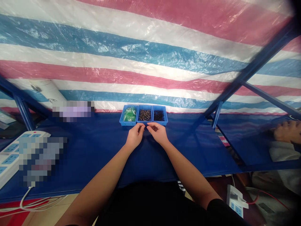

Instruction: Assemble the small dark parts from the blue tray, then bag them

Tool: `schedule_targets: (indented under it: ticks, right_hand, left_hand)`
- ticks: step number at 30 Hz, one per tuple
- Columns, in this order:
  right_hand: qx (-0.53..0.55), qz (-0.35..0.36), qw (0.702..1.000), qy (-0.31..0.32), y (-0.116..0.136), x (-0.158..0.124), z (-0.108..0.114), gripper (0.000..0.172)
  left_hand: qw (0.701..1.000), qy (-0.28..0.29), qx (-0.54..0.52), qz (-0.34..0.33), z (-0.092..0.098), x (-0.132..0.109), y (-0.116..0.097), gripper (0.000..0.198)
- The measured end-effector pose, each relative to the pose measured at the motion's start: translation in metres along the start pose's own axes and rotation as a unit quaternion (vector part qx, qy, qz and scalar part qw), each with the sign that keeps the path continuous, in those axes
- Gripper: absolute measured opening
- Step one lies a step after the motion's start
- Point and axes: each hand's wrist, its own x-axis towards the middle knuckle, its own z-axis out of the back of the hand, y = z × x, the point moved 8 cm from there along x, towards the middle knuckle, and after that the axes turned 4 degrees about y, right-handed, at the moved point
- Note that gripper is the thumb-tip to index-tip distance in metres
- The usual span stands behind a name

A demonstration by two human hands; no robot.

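Note:
My left hand (135, 135) and my right hand (158, 133) meet close together just in front of three small blue bins. The fingertips of each are pinched, and a tiny dark piece seems to sit between them, too small to name. The left bin (128, 123) holds green things in clear plastic. In the middle bin (143, 122) lies a heap of small brass-and-dark parts (145, 115). Small black parts (159, 115) fill the bottom of the right bin (166, 119).
A white power strip (7, 171) with a cable lies on the blue table (94, 150) at left, beside a blurred-out item. Blue frame bars (249, 72) slant at right. Beyond them, another person's hand (288, 131) shows. Striped sheeting (150, 59) hangs behind.

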Motion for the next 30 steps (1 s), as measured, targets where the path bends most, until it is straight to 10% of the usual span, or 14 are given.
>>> schedule_targets:
  ticks: [30]
  right_hand:
    - [-0.021,0.004,1.0,-0.005,0.004,0.0,0.002,0.024]
  left_hand:
    - [1.0,-0.005,-0.005,0.001,0.001,0.0,-0.004,0.025]
